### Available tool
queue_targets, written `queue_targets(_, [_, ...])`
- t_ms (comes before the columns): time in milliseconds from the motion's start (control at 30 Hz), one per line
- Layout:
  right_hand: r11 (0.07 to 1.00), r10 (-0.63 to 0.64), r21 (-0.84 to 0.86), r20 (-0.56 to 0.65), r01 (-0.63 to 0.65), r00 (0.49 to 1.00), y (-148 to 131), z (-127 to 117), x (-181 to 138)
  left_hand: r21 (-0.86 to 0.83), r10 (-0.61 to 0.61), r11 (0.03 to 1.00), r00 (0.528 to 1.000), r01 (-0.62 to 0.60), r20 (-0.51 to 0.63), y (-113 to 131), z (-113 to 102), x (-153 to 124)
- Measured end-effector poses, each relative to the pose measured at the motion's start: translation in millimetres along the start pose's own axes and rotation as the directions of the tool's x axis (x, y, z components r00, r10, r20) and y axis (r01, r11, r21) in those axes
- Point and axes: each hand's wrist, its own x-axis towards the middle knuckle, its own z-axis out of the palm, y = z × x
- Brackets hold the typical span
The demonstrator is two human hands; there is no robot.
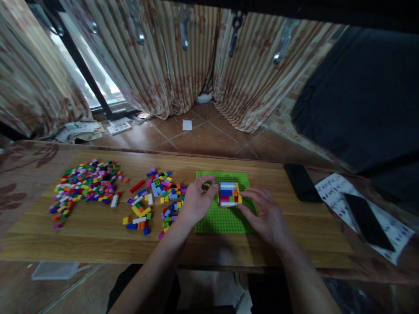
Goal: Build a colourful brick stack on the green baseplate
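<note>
A small block structure of multicoloured toy bricks (228, 192) sits on the green studded baseplate (219, 223), with white, blue, red, yellow and orange rows showing. My left hand (198, 198) is just left of it over the baseplate, its fingers curled in a pinch. Whatever lies between those fingertips, if anything, is too small to tell. On the other side, the thumb and forefinger of my right hand (266, 213) close on the structure's right end, at the yellow bricks.
Left of the baseplate lie sorted loose bricks (140, 211), a long red brick (137, 186) and a larger brick heap (88, 183). A black phone (301, 183) rests on the wooden table (98, 240) to the right. Farther right, a dark device (368, 221) lies on a printed sheet (337, 196).
</note>
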Motion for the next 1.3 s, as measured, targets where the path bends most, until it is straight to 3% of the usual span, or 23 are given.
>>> queue_targets(300, [0.994, 0.052, 0.097, 0.038, -0.056, 0.998, 2, 3, -2, -0.024, -0.003, 1.0, 0.993, 0.005, 0.119, 5, 4, -11])
queue_targets(767, [0.986, 0.084, 0.142, 0.054, -0.091, 0.995, -4, 1, -6, 0.19, 0.019, 0.981, 0.997, -0.033, 0.076, 4, 15, -17])
queue_targets(1300, [0.876, 0.272, 0.412, 0.002, -0.249, 0.962, 5, 16, -2, 0.159, 0.008, 0.987, 0.993, -0.027, 0.121, 6, 14, -16])
